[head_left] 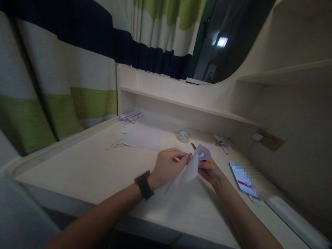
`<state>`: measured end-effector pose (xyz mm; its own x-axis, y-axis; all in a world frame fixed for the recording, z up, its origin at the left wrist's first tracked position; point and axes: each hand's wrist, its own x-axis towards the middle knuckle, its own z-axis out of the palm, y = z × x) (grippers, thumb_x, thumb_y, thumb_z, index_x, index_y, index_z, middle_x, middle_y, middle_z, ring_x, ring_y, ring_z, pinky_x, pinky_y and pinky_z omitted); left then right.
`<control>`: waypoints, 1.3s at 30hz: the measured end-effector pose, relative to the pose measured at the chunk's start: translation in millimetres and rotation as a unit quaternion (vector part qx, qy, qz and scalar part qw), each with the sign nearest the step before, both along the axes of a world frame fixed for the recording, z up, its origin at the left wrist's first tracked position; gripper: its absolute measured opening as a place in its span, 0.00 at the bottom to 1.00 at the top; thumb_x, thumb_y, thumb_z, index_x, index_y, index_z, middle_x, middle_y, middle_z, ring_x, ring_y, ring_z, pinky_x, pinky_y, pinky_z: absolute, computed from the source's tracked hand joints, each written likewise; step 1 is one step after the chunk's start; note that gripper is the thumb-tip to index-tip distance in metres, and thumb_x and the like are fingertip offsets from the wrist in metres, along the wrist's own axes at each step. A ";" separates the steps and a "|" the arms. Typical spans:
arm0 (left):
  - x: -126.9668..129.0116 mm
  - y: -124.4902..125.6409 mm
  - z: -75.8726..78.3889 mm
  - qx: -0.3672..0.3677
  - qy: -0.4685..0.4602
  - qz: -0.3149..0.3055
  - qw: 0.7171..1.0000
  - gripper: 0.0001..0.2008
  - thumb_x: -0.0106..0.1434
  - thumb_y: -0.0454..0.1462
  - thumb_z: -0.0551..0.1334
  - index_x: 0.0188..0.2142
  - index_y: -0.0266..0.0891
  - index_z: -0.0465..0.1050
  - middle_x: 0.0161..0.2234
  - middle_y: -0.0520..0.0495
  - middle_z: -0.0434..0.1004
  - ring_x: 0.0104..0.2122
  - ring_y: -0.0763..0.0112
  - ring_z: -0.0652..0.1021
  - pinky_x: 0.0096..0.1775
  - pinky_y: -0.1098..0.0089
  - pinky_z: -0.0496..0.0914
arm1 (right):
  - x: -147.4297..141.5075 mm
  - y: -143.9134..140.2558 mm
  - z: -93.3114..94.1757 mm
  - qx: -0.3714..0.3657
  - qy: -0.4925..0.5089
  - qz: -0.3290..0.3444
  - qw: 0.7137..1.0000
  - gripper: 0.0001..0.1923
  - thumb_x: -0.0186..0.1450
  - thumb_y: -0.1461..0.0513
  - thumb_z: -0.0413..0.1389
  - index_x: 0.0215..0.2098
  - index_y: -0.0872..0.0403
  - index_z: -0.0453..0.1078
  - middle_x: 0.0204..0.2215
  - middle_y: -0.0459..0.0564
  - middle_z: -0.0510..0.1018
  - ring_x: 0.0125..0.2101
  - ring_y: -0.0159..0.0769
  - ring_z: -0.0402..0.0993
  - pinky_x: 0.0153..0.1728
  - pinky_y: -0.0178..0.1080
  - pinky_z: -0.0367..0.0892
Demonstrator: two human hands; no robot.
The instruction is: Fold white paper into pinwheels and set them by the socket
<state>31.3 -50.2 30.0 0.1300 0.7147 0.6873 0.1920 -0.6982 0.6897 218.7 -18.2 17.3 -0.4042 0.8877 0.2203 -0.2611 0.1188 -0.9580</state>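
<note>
Both hands meet over the middle of a white desk around a sheet of white paper. My left hand, with a black watch on its wrist, pinches the paper's upper edge. My right hand grips the same paper from the right, where its top is curled or folded into a rounded shape. A thin dark tip pokes up behind the paper; what it is I cannot tell.
A stack of white sheets and paper scraps lie at the back left. A tape roll and a folded paper piece sit behind the hands. A phone lies at the right. A shelf and a curtain stand behind.
</note>
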 end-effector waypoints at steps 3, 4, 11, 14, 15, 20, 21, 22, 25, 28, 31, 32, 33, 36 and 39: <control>0.3 2.1 -1.4 0.011 -0.011 0.008 1.000 0.08 0.60 0.36 0.61 0.33 0.38 0.78 0.31 0.45 0.79 0.30 0.72 0.77 0.28 0.74 0.71 | 0.5 1.5 -1.3 0.010 -0.002 -0.008 1.000 0.17 0.47 0.59 0.68 0.33 0.55 0.72 0.30 0.49 0.78 0.32 0.36 0.75 0.39 0.38 0.69; 0.2 2.7 -1.7 0.015 -0.012 0.012 1.000 0.08 0.60 0.37 0.61 0.33 0.38 0.78 0.31 0.45 0.79 0.30 0.72 0.77 0.28 0.74 0.71 | 0.9 1.8 -1.2 0.015 -0.005 -0.015 1.000 0.18 0.47 0.60 0.68 0.34 0.55 0.72 0.30 0.49 0.78 0.32 0.36 0.74 0.39 0.38 0.69; -3.2 0.4 -0.7 -0.001 0.020 0.015 1.000 0.10 0.62 0.37 0.59 0.35 0.38 0.79 0.31 0.47 0.81 0.28 0.73 0.78 0.30 0.73 0.72 | 3.0 -1.8 9.6 0.072 -0.052 -0.096 0.991 0.18 0.42 0.60 0.70 0.28 0.55 0.72 0.23 0.46 0.76 0.25 0.33 0.72 0.28 0.34 0.68; -4.9 -1.6 0.4 -0.001 0.031 0.018 0.999 0.09 0.61 0.36 0.59 0.37 0.37 0.79 0.32 0.46 0.81 0.30 0.71 0.79 0.31 0.73 0.72 | 6.0 -2.0 12.5 0.110 -0.105 -0.129 0.980 0.18 0.42 0.58 0.70 0.28 0.56 0.72 0.23 0.48 0.77 0.24 0.34 0.72 0.26 0.35 0.69; -5.5 -2.0 0.8 0.002 0.034 0.017 0.999 0.09 0.61 0.36 0.59 0.37 0.37 0.79 0.33 0.45 0.81 0.30 0.70 0.79 0.31 0.72 0.72 | 7.8 -1.6 12.7 0.126 -0.125 -0.134 0.975 0.17 0.43 0.58 0.69 0.28 0.56 0.73 0.24 0.49 0.77 0.24 0.35 0.73 0.26 0.36 0.69; -8.2 -2.4 3.2 0.027 0.023 -0.007 0.999 0.09 0.60 0.34 0.59 0.36 0.35 0.78 0.34 0.44 0.81 0.33 0.68 0.79 0.35 0.70 0.72 | 15.5 -2.2 14.3 0.229 -0.195 -0.129 0.945 0.14 0.51 0.57 0.65 0.33 0.56 0.74 0.29 0.53 0.79 0.29 0.38 0.75 0.29 0.37 0.71; -9.1 -2.3 3.5 0.032 0.019 -0.016 0.999 0.09 0.60 0.34 0.59 0.36 0.35 0.78 0.34 0.43 0.81 0.33 0.68 0.79 0.36 0.69 0.72 | 15.2 -4.3 16.2 0.246 -0.203 -0.128 0.939 0.14 0.52 0.56 0.65 0.33 0.56 0.74 0.30 0.53 0.79 0.29 0.38 0.75 0.29 0.37 0.71; -10.2 -2.3 3.7 0.037 0.018 -0.026 0.999 0.08 0.60 0.34 0.59 0.36 0.35 0.78 0.35 0.43 0.81 0.34 0.67 0.79 0.36 0.69 0.72 | 14.0 -7.2 18.9 0.261 -0.209 -0.128 0.934 0.13 0.54 0.56 0.64 0.33 0.56 0.74 0.30 0.53 0.79 0.29 0.38 0.76 0.30 0.37 0.71; -15.3 -2.3 4.2 0.057 0.011 -0.070 0.996 0.10 0.57 0.35 0.62 0.38 0.36 0.77 0.37 0.43 0.80 0.36 0.65 0.78 0.38 0.68 0.71 | 6.2 -21.1 31.6 0.309 -0.222 -0.133 0.915 0.08 0.57 0.59 0.61 0.33 0.54 0.74 0.29 0.52 0.79 0.30 0.38 0.76 0.31 0.38 0.72; -21.0 -3.4 5.7 0.067 0.005 -0.113 0.991 0.13 0.56 0.39 0.64 0.41 0.36 0.76 0.39 0.42 0.79 0.38 0.64 0.78 0.40 0.67 0.71 | -3.8 -38.9 47.0 0.381 -0.250 -0.157 0.876 0.06 0.61 0.62 0.57 0.36 0.54 0.74 0.32 0.52 0.79 0.32 0.38 0.75 0.34 0.41 0.71; -24.2 -5.3 6.9 0.063 -0.007 -0.115 0.991 0.13 0.58 0.41 0.62 0.40 0.36 0.77 0.39 0.42 0.79 0.38 0.64 0.78 0.41 0.66 0.71 | -10.9 -53.5 57.3 0.468 -0.283 -0.169 0.820 0.07 0.62 0.66 0.55 0.37 0.53 0.74 0.32 0.52 0.78 0.33 0.38 0.74 0.34 0.42 0.71; -24.6 -5.9 6.8 0.057 -0.011 -0.109 0.992 0.13 0.59 0.41 0.61 0.40 0.36 0.77 0.39 0.42 0.79 0.38 0.64 0.78 0.41 0.66 0.71 | -12.3 -56.6 58.8 0.496 -0.283 -0.174 0.803 0.08 0.61 0.67 0.55 0.38 0.53 0.74 0.32 0.52 0.78 0.33 0.38 0.74 0.34 0.42 0.70; -24.6 -6.4 6.6 0.051 -0.014 -0.103 0.993 0.12 0.60 0.41 0.61 0.40 0.36 0.77 0.39 0.42 0.79 0.38 0.64 0.78 0.42 0.66 0.71 | -13.2 -58.8 59.3 0.521 -0.279 -0.179 0.786 0.09 0.61 0.68 0.55 0.39 0.53 0.74 0.31 0.52 0.78 0.33 0.38 0.74 0.33 0.42 0.70; -24.1 -7.3 5.7 0.026 -0.003 -0.097 0.995 0.11 0.61 0.40 0.60 0.39 0.38 0.77 0.39 0.44 0.79 0.38 0.65 0.78 0.42 0.66 0.71 | -14.1 -61.0 57.5 0.574 -0.267 -0.187 0.751 0.13 0.59 0.70 0.57 0.42 0.53 0.72 0.31 0.51 0.79 0.33 0.38 0.73 0.33 0.42 0.70; -23.7 -6.9 4.6 0.019 -0.011 -0.105 0.994 0.11 0.62 0.40 0.60 0.39 0.38 0.78 0.39 0.44 0.80 0.38 0.65 0.78 0.40 0.67 0.72 | -14.6 -61.4 55.8 0.596 -0.264 -0.190 0.734 0.16 0.58 0.72 0.57 0.43 0.53 0.72 0.32 0.51 0.79 0.33 0.38 0.73 0.34 0.42 0.70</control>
